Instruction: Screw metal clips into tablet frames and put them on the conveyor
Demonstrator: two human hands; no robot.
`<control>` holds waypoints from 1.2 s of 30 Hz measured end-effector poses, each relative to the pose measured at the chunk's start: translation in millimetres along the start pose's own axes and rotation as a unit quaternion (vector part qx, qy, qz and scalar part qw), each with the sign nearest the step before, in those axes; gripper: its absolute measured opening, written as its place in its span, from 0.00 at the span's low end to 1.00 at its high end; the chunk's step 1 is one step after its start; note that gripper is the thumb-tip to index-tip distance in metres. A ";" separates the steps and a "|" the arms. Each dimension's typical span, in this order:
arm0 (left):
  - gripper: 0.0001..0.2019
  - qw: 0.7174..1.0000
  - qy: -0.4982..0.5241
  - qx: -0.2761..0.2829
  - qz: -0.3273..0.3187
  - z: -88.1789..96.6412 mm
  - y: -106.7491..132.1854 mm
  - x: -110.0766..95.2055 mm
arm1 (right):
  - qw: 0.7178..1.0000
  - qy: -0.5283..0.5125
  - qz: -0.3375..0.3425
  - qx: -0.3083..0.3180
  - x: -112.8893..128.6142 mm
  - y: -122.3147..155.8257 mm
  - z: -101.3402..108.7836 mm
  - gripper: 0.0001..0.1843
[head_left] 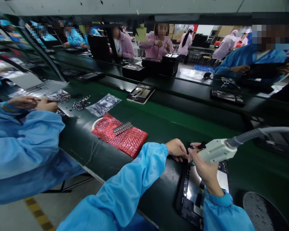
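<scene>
My right hand (205, 166) is wrapped round a pale corded hand tool (216, 150) that looks like an electric screwdriver. Its grey ribbed cord sleeve leads off to the upper right, and its working tip is hidden by my fingers. My left hand (177, 149) is closed, with its fingertips together close to my right fingers; whatever they pinch is too small to make out. Beneath my hands lies an opened tablet-like device (186, 205), with a black frame and silvery inner plates. Both hands are over its far end.
Left of me, a red bubble-wrap pouch (132, 141) carries a strip of small parts (122, 128). Beyond are a clear plastic bag (104, 104) and another open device (141, 93). A round dark disc (265, 211) sits at right. A co-worker's hands (36, 103) work at far left.
</scene>
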State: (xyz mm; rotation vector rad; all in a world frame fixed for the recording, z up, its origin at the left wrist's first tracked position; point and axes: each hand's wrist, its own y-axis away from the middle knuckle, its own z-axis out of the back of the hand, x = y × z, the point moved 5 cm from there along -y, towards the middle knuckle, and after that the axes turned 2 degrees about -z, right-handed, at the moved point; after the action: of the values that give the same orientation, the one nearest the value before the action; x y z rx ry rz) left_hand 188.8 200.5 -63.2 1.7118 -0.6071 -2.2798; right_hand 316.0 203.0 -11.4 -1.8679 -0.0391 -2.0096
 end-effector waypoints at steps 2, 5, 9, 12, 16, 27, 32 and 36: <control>0.03 0.997 -0.049 -0.063 -0.015 29.3 11.5 1.1 | 1.000 0.013 0.001 -0.004 -1.4 2.0 -1.6 0.13; 0.04 0.973 -0.147 -0.177 -0.028 70.0 40.5 8.1 | 1.000 0.009 -0.001 -0.021 -0.6 3.0 -3.4 0.12; 0.12 0.931 -0.254 -0.263 -0.015 78.0 71.9 23.8 | 0.999 -0.020 0.017 -0.047 18.6 4.7 10.4 0.21; 0.08 0.918 -0.290 -0.269 -0.018 63.8 74.2 32.7 | 0.995 -0.029 0.020 -0.090 38.5 12.0 49.0 0.24; 0.08 0.920 -0.301 -0.247 -0.047 58.3 66.4 38.1 | 0.988 -0.024 -0.008 -0.152 47.3 34.1 120.9 0.18; 0.18 0.974 -0.135 -0.184 -0.009 70.9 58.7 38.8 | 0.954 -0.028 -0.004 -0.297 -19.1 92.1 194.7 0.18; 0.19 0.963 -0.131 -0.231 -0.036 70.2 63.3 34.6 | 0.957 0.041 0.019 -0.285 -18.3 86.0 186.4 0.08; 0.13 0.889 -0.310 -0.301 -0.155 62.3 74.7 29.9 | 0.956 0.030 0.013 -0.291 -14.1 81.4 184.5 0.09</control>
State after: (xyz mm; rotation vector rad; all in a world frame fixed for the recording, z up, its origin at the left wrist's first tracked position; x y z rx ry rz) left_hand 115.8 133.5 -40.4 0.8181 0.3116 -2.8256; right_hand 516.9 184.0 -24.7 -2.1113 0.6577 -2.2191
